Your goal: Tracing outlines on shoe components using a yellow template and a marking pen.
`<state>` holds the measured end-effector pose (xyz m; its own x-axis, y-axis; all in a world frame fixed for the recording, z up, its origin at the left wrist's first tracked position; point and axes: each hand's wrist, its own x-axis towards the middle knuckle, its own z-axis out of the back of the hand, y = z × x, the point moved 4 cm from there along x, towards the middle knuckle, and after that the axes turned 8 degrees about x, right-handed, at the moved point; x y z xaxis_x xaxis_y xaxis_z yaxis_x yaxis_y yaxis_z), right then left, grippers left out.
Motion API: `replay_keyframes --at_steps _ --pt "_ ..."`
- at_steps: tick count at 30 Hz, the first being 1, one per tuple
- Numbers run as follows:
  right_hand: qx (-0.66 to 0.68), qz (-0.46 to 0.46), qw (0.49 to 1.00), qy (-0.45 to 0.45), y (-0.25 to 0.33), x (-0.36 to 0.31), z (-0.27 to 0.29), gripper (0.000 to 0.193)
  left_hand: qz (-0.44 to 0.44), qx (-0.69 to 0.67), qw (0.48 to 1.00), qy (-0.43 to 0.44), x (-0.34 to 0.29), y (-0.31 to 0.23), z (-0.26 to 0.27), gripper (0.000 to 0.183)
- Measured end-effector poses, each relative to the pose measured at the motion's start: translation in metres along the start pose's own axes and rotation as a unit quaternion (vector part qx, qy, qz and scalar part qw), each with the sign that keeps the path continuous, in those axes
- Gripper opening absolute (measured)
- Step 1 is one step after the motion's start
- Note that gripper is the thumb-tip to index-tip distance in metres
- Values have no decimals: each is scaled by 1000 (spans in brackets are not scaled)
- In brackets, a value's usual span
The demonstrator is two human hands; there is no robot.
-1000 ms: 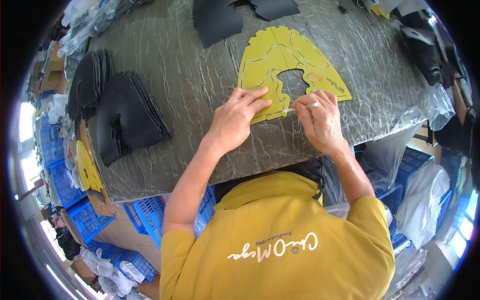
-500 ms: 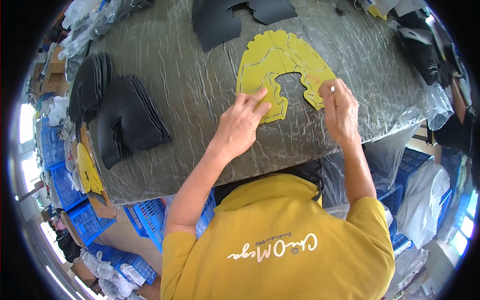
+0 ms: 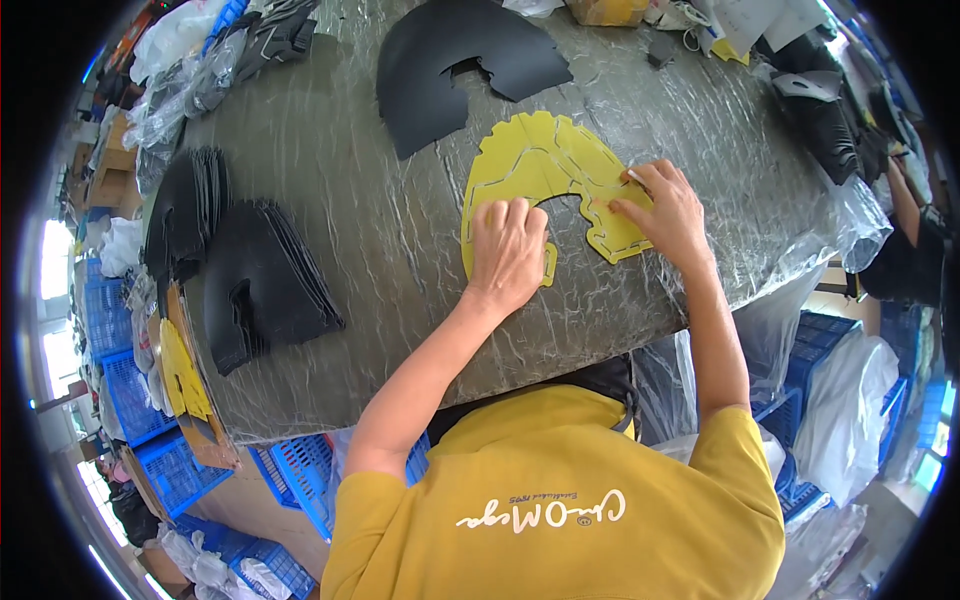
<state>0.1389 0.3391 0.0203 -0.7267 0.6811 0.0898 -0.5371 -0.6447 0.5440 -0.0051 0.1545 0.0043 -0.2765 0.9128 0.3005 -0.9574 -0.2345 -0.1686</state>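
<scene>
We see the yellow template (image 3: 560,165) lying on the plastic-covered surface (image 3: 370,300) in front of the person, its arch pointing away and its two legs toward the body. Half a second ago, the left hand (image 3: 512,255) was laid out over the left leg of the template with its fingers stretched; now it is bunched over the same leg, knuckles up. Its fingertips are hidden, so we cannot tell whether they press on the template or pinch something.

The right hand (image 3: 672,212) has changed too. We saw it half closed at the outer edge of the right leg, a white pen end pointing up; now it reaches over that edge, thumb and forefinger apart, the thumb over the template. A small white tip shows beside the forefinger, but we cannot make out how it is held, nor whether the fingers clamp the template's edge.

Our view has shifted, so most things sit lower in it. The black sheet (image 3: 420,75), cut off by the upper edge before, now shows nearly whole, beyond the template and to its left. A yellowish bundle (image 3: 608,10) has come into sight at the far side. We find the two stacks of black pieces, the nearer (image 3: 275,265) and the farther (image 3: 195,215), unchanged on the left.
</scene>
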Motion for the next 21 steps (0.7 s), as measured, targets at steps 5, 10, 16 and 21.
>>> replay_keyframes --at_steps 5,10,16,21 --pt "59 -27 998 17 -7 4 -2 49 -10 -23 998 -51 -3 2 -3 29" --pt "50 -56 997 21 -6 -3 -3 50 -10 -33 999 -38 -7 4 0 30" --pt "64 -66 995 37 9 -31 -7 50 -3 -24 1000 12 -33 9 5 29" --pt "24 -33 999 -3 12 -38 -7 47 -3 -64 997 31 -29 4 4 26"
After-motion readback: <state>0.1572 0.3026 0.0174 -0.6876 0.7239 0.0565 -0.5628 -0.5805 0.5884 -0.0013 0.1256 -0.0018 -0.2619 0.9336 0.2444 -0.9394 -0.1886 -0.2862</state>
